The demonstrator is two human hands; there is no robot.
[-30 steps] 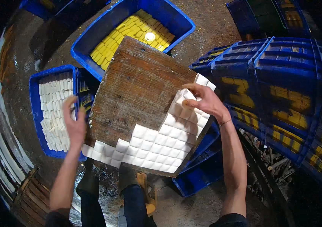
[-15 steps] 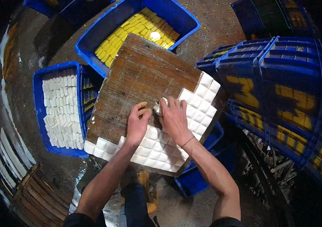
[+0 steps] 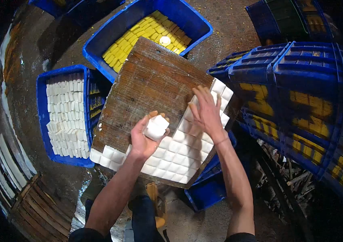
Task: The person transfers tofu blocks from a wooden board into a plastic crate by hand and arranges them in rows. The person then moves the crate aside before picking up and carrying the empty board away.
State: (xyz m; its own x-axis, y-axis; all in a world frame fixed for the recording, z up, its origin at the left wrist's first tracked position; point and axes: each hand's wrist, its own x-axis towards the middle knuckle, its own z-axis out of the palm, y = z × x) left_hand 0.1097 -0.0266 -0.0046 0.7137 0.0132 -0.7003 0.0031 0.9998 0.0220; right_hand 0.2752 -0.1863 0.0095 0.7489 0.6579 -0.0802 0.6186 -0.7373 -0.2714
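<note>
In the head view, a wooden board (image 3: 139,80) is lying amid a dim room, with a blue tub (image 3: 185,20) holding yellow pieces (image 3: 139,38) beyond it, a smaller tub (image 3: 41,105) holding white pieces (image 3: 65,117) at left, and blue crates (image 3: 308,68) standing at right. White blocks (image 3: 167,161) are lining the board's near and right sides in steps; brown wood is showing toward the far corner. The left hand (image 3: 142,142) is cupping a white chunk (image 3: 156,127), fingers curling around it. The right hand (image 3: 208,115) is angling palm-down over the blocks, fingers standing wide; contact is unclear.
</note>
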